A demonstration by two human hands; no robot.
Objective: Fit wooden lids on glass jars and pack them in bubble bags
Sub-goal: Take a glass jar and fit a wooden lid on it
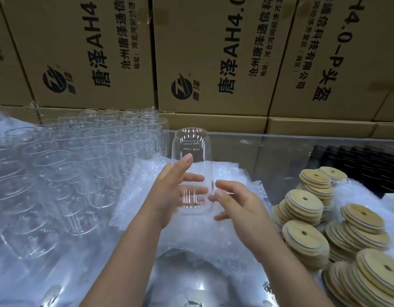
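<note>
Left hand (169, 191) is gripping an upright glass jar (190, 147); right hand (238, 202) is hovering open just beside it. Bubble bags (233, 173) are covering the bench (280, 147) beneath both hands, wooden lids (302, 204) are sitting stacked to their right, and cardboard boxes (205, 63) are standing beyond.

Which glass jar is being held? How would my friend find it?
Start at the brown cardboard boxes, then look down to the white bubble bags in the middle. The jar is the only one between the left hand and right hand, apart from the crowd of jars on the left.
</note>
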